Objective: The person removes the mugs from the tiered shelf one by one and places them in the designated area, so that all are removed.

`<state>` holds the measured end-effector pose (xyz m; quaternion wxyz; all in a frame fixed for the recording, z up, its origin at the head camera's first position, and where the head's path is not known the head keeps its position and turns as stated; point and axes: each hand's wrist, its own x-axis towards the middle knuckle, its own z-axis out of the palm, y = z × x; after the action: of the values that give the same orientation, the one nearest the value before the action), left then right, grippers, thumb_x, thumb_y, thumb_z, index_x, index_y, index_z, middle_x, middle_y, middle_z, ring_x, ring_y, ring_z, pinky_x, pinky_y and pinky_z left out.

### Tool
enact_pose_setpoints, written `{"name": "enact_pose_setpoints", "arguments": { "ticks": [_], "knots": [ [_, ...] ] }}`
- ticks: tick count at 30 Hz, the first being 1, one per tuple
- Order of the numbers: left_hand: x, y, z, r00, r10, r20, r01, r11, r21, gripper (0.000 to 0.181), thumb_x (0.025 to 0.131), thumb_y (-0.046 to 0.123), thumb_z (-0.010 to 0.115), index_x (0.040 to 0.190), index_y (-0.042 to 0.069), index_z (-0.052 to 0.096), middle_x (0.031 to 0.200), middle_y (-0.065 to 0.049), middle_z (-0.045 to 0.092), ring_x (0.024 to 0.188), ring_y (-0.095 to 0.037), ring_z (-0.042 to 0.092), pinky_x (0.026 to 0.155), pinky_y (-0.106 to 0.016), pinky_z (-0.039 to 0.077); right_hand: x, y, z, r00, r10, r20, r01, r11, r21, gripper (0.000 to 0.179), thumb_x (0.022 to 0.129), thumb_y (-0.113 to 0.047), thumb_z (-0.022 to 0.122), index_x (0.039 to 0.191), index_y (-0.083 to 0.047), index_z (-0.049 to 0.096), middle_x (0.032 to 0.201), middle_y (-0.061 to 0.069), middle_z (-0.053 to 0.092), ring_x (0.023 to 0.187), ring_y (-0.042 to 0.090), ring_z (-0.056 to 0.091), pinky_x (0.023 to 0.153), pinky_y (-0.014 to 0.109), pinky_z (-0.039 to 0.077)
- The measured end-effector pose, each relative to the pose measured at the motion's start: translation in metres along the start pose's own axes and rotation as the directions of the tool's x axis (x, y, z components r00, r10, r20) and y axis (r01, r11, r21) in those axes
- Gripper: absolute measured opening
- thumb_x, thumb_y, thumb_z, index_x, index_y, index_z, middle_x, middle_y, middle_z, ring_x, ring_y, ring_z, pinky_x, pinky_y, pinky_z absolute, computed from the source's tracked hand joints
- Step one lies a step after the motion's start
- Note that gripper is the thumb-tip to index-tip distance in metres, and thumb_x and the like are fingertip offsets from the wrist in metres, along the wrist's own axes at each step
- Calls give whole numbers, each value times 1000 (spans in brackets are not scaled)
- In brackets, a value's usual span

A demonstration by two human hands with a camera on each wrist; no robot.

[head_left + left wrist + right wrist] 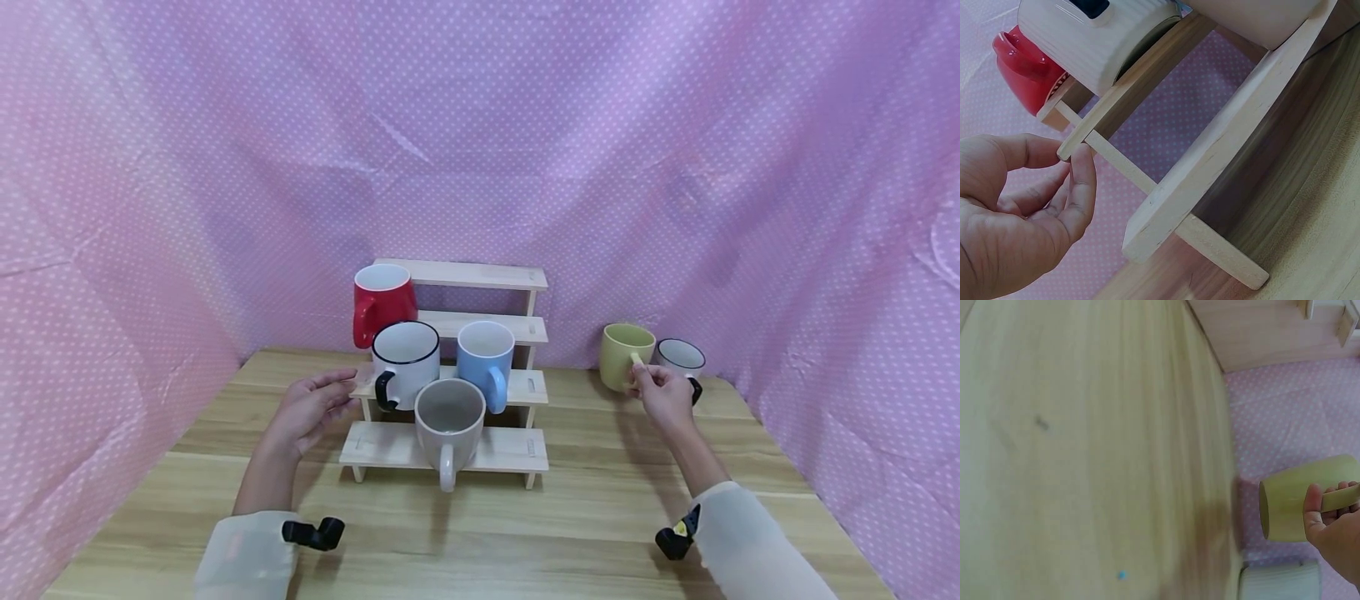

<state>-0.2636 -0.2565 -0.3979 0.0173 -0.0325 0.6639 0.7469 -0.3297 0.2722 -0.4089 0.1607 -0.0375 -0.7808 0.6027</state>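
My right hand [666, 398] grips the handle of a yellow-green mug [621, 358] at the back right; the right wrist view shows the thumb along that handle [1339, 499]. At the left side of a wooden stepped rack [517, 450], my left hand [313, 410] pinches the end of the second board [1079, 139] between thumb and finger. Closest to that hand is a white mug with a black rim [408, 354] on the same board. Beside it is a light blue mug [480, 354]. A beige mug [442, 421] stands on the lowest board, and a red mug [386, 304] higher at left.
Right of the yellow-green mug stands a second black-rimmed white mug [681, 355], partly behind my right hand. The rack's top board [472, 273] is at the back. A pink dotted cloth [480, 150] hangs behind and around the wooden table [600, 517].
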Motion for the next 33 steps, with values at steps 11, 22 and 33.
{"name": "enact_pose_setpoints", "arguments": {
  "ticks": [11,22,33],
  "knots": [
    [0,0,3,1000,3,5,-3,1000,-24,42,104,5,57,141,-12,48,105,2,64,92,-9,65,95,-27,59,7,26,-7,996,79,-50,-72,989,129,23,103,-7,56,98,14,66,85,3,67,83,10,67,77,30,65],
    [1,1,1,1000,-1,4,1,1000,-13,45,105,2,53,145,-13,42,107,3,63,94,-9,65,93,-25,59,18,44,-9,993,113,-20,-107,976,190,23,103,-7,55,93,11,65,89,1,64,91,10,62,84,29,63],
    [0,2,1,1000,-15,-3,15,1000,-14,46,105,3,54,146,-12,42,107,2,63,93,-9,65,92,-25,59,15,43,-8,986,167,-14,-158,954,255,27,105,-12,57,109,14,61,102,9,62,100,17,63,97,34,59]
  ]
}}
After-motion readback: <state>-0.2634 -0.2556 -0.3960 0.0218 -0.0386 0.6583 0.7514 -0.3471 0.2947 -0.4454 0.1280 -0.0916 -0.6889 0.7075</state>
